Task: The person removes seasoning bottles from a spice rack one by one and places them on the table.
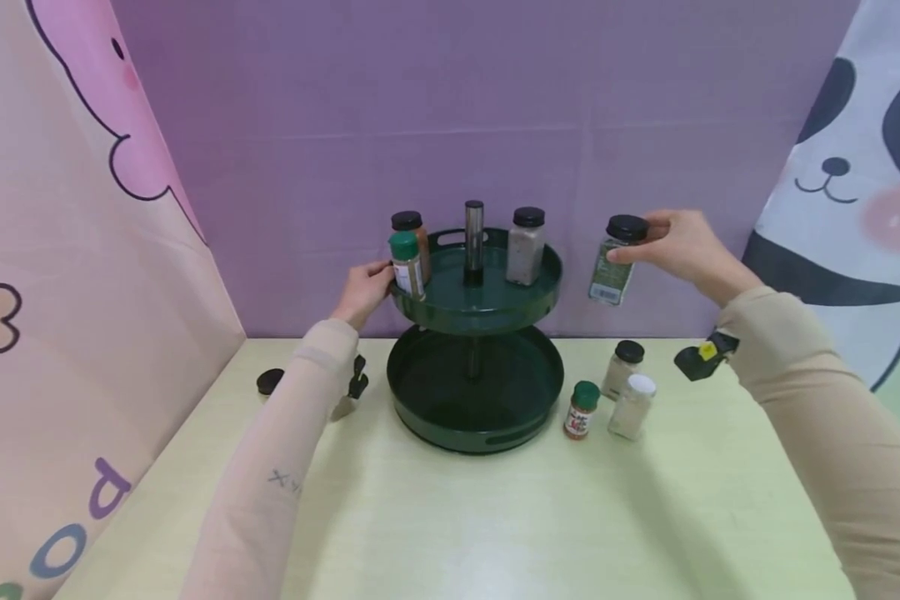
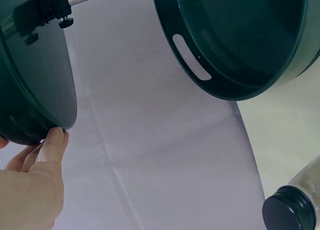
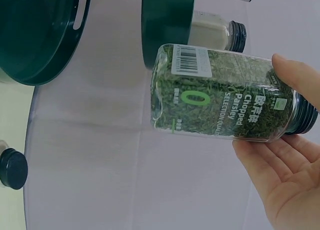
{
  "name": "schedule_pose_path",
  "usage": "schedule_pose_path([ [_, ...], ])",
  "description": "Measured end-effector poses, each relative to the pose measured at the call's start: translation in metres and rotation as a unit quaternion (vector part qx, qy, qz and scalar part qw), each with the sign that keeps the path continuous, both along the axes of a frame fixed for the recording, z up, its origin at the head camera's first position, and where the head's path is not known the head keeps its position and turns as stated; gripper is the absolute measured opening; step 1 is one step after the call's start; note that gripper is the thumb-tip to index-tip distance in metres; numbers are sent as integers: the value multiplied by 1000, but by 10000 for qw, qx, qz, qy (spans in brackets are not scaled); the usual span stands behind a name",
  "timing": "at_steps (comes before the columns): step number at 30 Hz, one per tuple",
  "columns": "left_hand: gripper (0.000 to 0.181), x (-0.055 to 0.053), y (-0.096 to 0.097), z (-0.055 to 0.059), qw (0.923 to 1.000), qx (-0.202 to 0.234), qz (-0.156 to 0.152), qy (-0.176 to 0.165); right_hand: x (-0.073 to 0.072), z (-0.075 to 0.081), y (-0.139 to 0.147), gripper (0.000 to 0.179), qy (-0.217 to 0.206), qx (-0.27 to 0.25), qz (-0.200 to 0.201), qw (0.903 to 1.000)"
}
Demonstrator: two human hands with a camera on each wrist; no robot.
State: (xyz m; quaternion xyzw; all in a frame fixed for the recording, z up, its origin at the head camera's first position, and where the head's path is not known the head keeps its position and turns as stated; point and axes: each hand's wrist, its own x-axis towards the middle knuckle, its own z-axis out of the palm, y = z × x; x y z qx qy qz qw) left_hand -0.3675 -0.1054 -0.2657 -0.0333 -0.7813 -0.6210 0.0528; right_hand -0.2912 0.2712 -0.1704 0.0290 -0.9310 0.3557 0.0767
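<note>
My right hand (image 1: 678, 246) holds a jar of chopped parsley (image 3: 220, 92) near its black lid, in the air to the right of a dark green two-tier rack. The jar hangs slightly tilted, its label facing the right wrist camera. At the rack's left side, my left hand (image 1: 363, 292) grips the edge of the upper tray (image 1: 480, 321), fingers against its underside in the left wrist view. On that tray stand a green-capped spice bottle (image 1: 407, 267), a black-lidded jar of orange-brown spice (image 1: 423, 242) behind it, and a black-lidded jar of greyish powder (image 1: 525, 250) at the right.
The lower tray (image 1: 476, 440) sits on the pale table. To its right stand a small green-capped bottle (image 1: 581, 410), a white-capped jar (image 1: 633, 407) and a black-lidded jar (image 1: 622, 369). Another black-lidded jar (image 2: 289, 210) is partly hidden behind my left sleeve. A purple cloth hangs behind.
</note>
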Motion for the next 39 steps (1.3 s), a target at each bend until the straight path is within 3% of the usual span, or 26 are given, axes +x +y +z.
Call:
schedule_pose_path([
  [11,41,0,-1,0,10000,-37,38,-57,0,-15,11,75,-36,101,-34,9999],
  [27,41,-1,-2,-1,10000,-37,29,-20,0,-28,33,89,-269,236,-261,9990],
  [39,41,1,-2,-1,10000,-34,16,-45,7,-34,46,96,-430,487,-379,9972],
])
